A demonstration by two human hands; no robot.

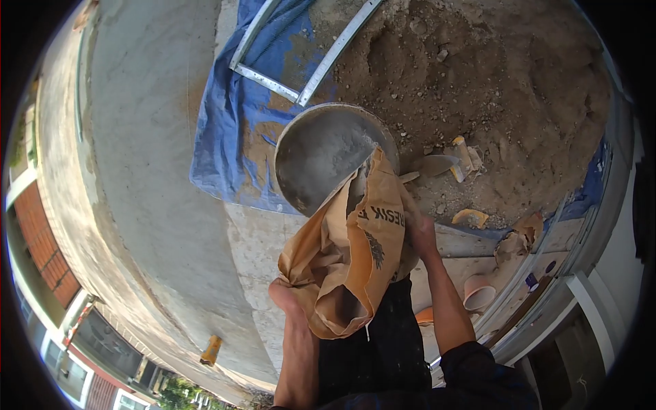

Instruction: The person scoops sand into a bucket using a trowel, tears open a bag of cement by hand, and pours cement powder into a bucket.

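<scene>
A torn brown paper cement bag [383, 225] with black lettering is tilted over a round tub [290, 147]. Its far end overlaps the tub's near rim. Grey powder [318, 157] lies inside the tub, with a hazy look like dust above it. My left hand [285, 295] grips the bag's lower left side, the fingers partly hidden by the folded paper. On the right side, my right hand [421, 237] is closed on the bag, some of its fingers out of sight behind it. A trowel [434, 165] lies on the soil just right of the tub.
Brown soil [499, 89] is heaped on a blue tarp [212, 164]. A metal frame [273, 85] lies beyond the tub. Torn paper scraps [465, 158] are on the soil. A bucket [478, 292] stands near my right forearm, and a grey concrete surface [150, 137] runs along the left.
</scene>
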